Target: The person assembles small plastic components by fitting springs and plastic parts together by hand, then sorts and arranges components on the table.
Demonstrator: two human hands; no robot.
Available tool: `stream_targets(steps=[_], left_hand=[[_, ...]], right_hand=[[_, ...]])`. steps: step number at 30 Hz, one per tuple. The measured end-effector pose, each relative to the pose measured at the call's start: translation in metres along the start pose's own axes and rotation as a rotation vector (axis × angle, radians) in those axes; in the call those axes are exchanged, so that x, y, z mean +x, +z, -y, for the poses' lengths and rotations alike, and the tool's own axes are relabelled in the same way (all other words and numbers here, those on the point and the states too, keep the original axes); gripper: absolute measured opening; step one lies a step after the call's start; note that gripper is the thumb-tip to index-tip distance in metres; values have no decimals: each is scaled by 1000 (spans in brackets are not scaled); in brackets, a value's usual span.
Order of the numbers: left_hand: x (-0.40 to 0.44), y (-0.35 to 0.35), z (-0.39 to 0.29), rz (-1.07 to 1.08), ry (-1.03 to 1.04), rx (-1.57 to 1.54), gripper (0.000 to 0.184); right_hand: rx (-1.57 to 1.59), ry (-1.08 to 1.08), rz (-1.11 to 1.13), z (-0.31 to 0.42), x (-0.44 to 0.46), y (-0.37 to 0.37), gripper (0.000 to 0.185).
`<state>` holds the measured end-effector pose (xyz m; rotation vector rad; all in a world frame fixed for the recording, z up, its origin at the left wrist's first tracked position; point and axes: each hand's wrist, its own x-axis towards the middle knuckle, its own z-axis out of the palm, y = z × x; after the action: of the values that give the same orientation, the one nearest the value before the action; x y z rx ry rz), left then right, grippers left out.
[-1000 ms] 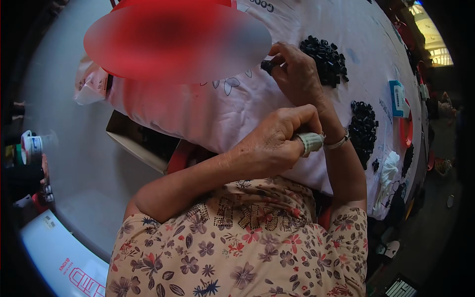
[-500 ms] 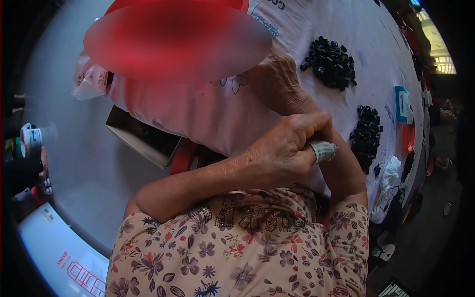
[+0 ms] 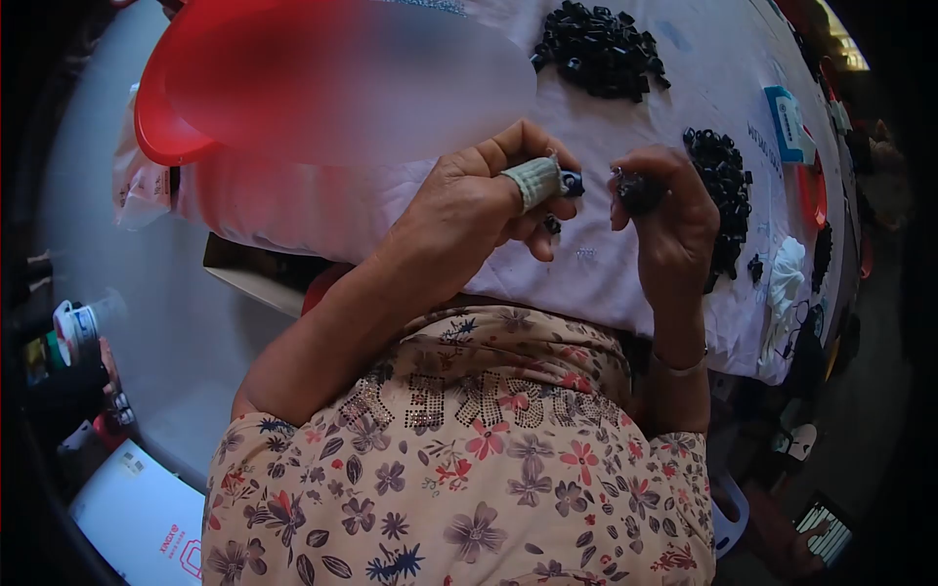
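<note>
My left hand (image 3: 459,200) is closed in a pinch on a small black part (image 3: 573,183). A pale woven wrap (image 3: 534,183) covers one of its digits. Another dark piece (image 3: 552,225) shows at its lower fingers. Just to the right, my right hand (image 3: 674,220) is bent with its fingertips together, apart from the left hand. A dark covering or object (image 3: 642,193) sits at those fingertips, with a tiny shiny bit (image 3: 616,173) beside it; I cannot make out exactly what is held. Both hands are above the pale cloth (image 3: 625,283).
A pile of black parts (image 3: 601,54) lies beyond my hands, another pile (image 3: 731,181) to the right. Small metal pieces (image 3: 584,253) are on the cloth. A red basin (image 3: 161,122), partly blurred, stands at upper left. Right are a blue-white box (image 3: 789,125) and white cloth (image 3: 785,278).
My right hand has drawn back from the far side of the cloth. My left hand has uncrossed from the right forearm and moved left and up, its black part now visible. The view has shifted.
</note>
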<state>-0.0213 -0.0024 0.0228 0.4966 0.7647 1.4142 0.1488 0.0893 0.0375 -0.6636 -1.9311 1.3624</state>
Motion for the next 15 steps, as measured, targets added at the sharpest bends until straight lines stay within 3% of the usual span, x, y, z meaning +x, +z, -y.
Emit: stream_targets(steps=[4,10,15], left_hand=[[0,2,6,9,-23,-31,14],[1,2,11,63,29,2,15],[1,7,7,-19,49,313,18]], right_hand=[[-87,-121,59,1,-6,0,31],[-158,-112,80,-5,-9,2,27],[-113,-95,33,-10,-10,7,23]])
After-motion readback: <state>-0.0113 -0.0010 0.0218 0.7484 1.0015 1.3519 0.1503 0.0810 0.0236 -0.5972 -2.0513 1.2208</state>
